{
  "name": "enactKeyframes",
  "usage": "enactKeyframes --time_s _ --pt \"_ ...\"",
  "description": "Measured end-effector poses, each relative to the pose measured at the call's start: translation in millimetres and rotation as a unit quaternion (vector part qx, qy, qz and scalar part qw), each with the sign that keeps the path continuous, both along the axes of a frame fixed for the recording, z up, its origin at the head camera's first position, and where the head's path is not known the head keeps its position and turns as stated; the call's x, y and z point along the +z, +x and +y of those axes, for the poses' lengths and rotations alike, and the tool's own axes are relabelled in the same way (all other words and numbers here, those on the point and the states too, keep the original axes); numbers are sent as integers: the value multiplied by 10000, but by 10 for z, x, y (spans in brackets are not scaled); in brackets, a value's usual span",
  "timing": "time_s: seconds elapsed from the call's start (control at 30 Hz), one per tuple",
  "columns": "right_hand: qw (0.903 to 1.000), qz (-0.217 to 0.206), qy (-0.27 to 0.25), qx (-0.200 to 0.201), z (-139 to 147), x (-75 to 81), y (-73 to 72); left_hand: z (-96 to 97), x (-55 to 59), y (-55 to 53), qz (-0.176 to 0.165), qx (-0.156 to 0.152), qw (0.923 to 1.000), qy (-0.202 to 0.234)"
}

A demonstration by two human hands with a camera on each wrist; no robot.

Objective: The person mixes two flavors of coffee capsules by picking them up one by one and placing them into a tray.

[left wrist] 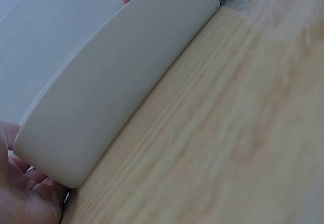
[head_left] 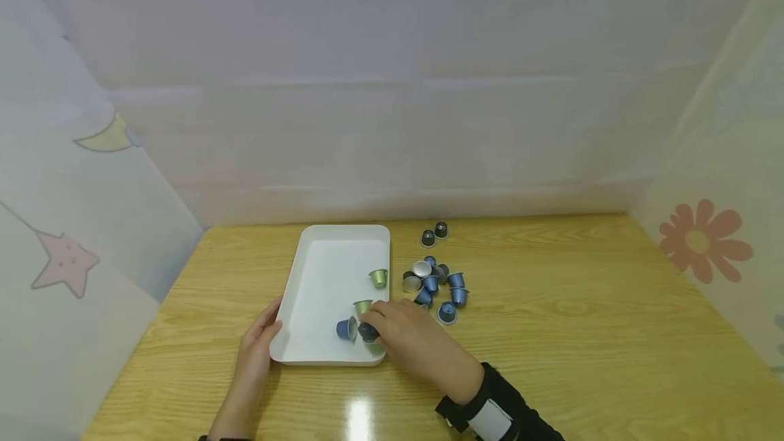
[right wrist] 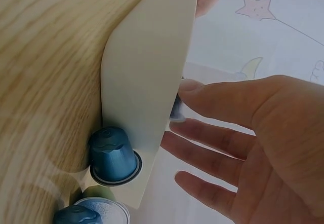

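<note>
A white tray (head_left: 327,257) lies on the table, and my left hand (head_left: 252,346) grips its near left edge, thumb at the rim. My right hand (head_left: 419,342) pinches a black coffee capsule (head_left: 368,332) between thumb and index finger, over the tray's near right corner. In the right wrist view that capsule (right wrist: 177,107) is mostly hidden behind the tray wall and thumb. Inside the tray are a blue capsule (head_left: 345,329) on its side and a green capsule (head_left: 378,278) by the right wall. Another green capsule (head_left: 363,307) sits against my right fingertips, and more green shows beneath the black one.
Right of the tray several blue, black and silver-lidded capsules (head_left: 431,284) lie in a loose cluster. A blue capsule (right wrist: 112,153) stands close beside the tray wall. Two black capsules (head_left: 435,233) stand at the table's back edge, before a pale wall (head_left: 416,121).
</note>
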State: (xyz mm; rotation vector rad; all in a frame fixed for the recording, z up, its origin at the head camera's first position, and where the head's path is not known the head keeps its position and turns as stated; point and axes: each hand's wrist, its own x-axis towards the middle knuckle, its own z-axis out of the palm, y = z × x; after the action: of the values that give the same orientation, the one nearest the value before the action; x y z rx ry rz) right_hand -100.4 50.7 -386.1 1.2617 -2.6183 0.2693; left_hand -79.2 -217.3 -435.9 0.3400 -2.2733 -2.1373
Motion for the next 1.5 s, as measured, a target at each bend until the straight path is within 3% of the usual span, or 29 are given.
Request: enactKeyframes --time_s 0.27,0.47,0.9,1.23,1.5 --pt "9999 -91 -122 -72 39 41 -22 -6 -5 -8 71 -12 10000 0" --pt "9997 -75 -206 -120 55 110 -114 -28 15 -39 48 165 9998 38" --pt "9978 -43 -480 -461 225 153 -265 -28 24 -27 13 119 9999 80" --pt "9919 -701 -593 -882 387 196 -357 -18 38 -31 -38 120 9999 43" --pt "9792 -1271 -563 -1480 494 194 -404 -20 33 -22 0 89 10000 27"
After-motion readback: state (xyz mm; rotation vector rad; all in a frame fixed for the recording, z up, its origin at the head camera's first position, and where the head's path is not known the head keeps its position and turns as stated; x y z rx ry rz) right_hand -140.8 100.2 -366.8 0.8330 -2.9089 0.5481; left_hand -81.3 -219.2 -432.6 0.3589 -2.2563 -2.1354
